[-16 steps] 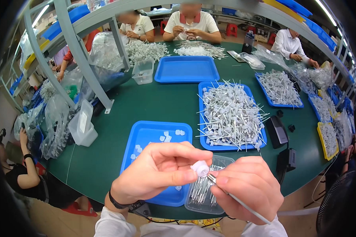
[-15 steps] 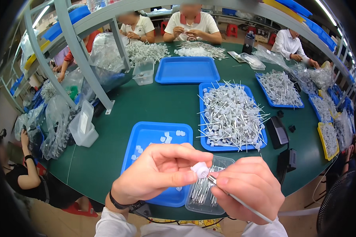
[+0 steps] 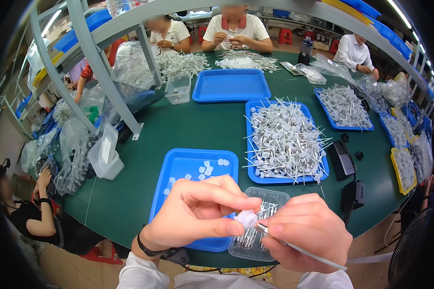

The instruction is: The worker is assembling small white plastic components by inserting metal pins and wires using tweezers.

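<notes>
My left hand [image 3: 193, 216] pinches a translucent white plastic cap [image 3: 246, 218] between thumb and fingertips. In my right hand [image 3: 311, 233] is a thin grey rod with a shiny metal tip [image 3: 318, 257], its tip at the cap's open side. Whether the tip has entered the cap I cannot tell. Below the hands, a clear plastic container [image 3: 274, 193] holds many thin metal-ended rods [image 3: 250, 238]. Partly hidden by my left hand, a blue tray [image 3: 178, 161] carries several loose white caps [image 3: 208, 170].
A blue tray [image 3: 250, 180] heaped with capped rods [image 3: 287, 139] lies beyond my right hand. Another blue tray [image 3: 231, 86] is farther back. Black devices [image 3: 341, 161] stand at the right, a clear tub [image 3: 106, 161] at the left. Metal shelf posts [image 3: 103, 72] rise from the green table. Other people work around it.
Both hands still hold the cap and the rod together, with only a slight shift. The whole view has moved a little. At the far right, a person's hands have drawn closer together.
</notes>
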{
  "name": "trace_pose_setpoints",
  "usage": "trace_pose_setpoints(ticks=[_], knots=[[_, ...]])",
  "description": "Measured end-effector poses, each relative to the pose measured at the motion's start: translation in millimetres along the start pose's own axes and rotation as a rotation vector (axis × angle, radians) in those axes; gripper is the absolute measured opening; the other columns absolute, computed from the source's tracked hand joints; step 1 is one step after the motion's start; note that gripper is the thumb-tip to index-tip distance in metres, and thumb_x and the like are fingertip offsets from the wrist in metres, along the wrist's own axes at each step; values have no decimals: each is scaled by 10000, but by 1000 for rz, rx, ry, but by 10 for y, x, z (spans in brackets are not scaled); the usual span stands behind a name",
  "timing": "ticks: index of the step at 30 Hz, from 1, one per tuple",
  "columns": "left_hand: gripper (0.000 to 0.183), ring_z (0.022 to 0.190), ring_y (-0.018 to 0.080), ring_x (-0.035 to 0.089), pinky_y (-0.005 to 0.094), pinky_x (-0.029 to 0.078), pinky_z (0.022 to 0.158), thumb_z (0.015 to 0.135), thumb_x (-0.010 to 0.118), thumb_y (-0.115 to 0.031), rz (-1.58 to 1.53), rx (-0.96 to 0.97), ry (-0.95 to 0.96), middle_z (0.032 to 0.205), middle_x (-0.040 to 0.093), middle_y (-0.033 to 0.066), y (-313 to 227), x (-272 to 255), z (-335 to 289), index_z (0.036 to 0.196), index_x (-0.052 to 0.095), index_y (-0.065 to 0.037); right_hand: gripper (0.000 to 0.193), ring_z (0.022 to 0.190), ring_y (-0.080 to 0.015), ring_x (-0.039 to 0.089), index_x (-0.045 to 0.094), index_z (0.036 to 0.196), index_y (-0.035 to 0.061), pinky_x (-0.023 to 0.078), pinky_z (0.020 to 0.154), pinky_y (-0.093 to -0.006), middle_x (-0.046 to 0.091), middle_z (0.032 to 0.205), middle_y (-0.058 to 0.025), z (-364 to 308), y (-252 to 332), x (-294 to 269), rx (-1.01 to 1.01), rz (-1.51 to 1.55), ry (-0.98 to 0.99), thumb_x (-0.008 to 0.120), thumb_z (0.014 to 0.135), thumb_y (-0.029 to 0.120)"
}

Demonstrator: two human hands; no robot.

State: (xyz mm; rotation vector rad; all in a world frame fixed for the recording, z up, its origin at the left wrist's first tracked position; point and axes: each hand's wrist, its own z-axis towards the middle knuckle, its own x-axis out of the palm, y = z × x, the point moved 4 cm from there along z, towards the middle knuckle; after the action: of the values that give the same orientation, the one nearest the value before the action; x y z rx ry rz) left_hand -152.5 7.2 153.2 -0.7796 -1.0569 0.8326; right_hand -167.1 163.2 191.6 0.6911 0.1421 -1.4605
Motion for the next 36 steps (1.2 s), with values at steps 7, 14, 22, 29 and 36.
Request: trace_pose_setpoints(ticks=[7, 14, 22, 29, 36], knots=[[326, 790, 274, 578, 373, 470, 689, 587, 703, 116, 194, 139, 30, 819, 561, 124, -111, 63, -16, 895, 630, 38, 161, 558, -179, 555, 590, 815, 19, 433, 530, -271, 617, 647, -75, -13, -16, 31, 1, 149, -194, 686, 695, 67], [328, 879, 260, 566, 380, 455, 795, 609, 671, 145, 177, 107, 34, 879, 573, 145, -104, 81, -58, 918, 624, 44, 174, 535, -158, 525, 557, 785, 34, 400, 511, -266, 600, 628, -63, -49, -44, 92, 55, 210, -232, 678, 736, 150], [320, 928, 236, 547, 350, 432, 839, 638, 671, 112, 162, 76, 71, 928, 575, 147, -80, 94, -71, 946, 614, 47, 204, 541, -137, 508, 520, 835, 42, 375, 523, -256, 569, 624, -39, -58, -71, 115, 34, 243, -193, 667, 747, 155], [317, 932, 221, 541, 331, 420, 855, 663, 666, 91, 147, 25, 58, 957, 574, 154, -24, 60, -60, 971, 603, 47, 222, 531, -123, 472, 481, 812, 36, 366, 513, -248, 523, 612, -32, -44, -160, 168, 92, 334, -228, 661, 753, 152], [305, 913, 171, 551, 289, 445, 825, 741, 624, 41, -27, -72, -31, 963, 569, 125, 27, 24, -15, 1040, 562, 52, 171, 540, -128, 492, 463, 799, -5, 397, 502, -229, 515, 635, -77, 0, -324, 276, 426, 638, -259, 604, 779, 91]])
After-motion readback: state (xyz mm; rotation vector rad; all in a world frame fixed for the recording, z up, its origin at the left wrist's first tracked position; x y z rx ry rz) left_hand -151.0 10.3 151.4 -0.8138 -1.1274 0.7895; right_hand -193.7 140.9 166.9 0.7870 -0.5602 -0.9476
